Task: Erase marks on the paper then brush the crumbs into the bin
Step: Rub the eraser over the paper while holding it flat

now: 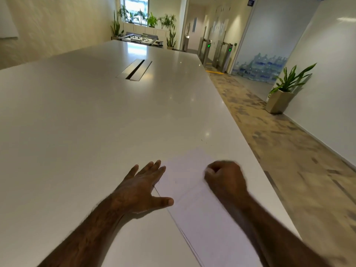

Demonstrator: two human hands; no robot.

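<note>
Paper [194, 201]: lay at the table's [96, 116] near right edge, long axis running away from the person.
Left hand [141, 186]: flat, fingers spread, pressing the paper's left edge.
Right hand [226, 179]: fisted on the paper's far half, blurred; probably pinching an eraser [210, 171], barely visible.
Marks: faint, just left of the right fist.
Bin: not visible.

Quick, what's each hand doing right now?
Left hand: open, fingers straight, flat on the table with its thumb on the edge of the paper.
Right hand: curled on the paper, apparently around something small and whitish; blurred.
</note>
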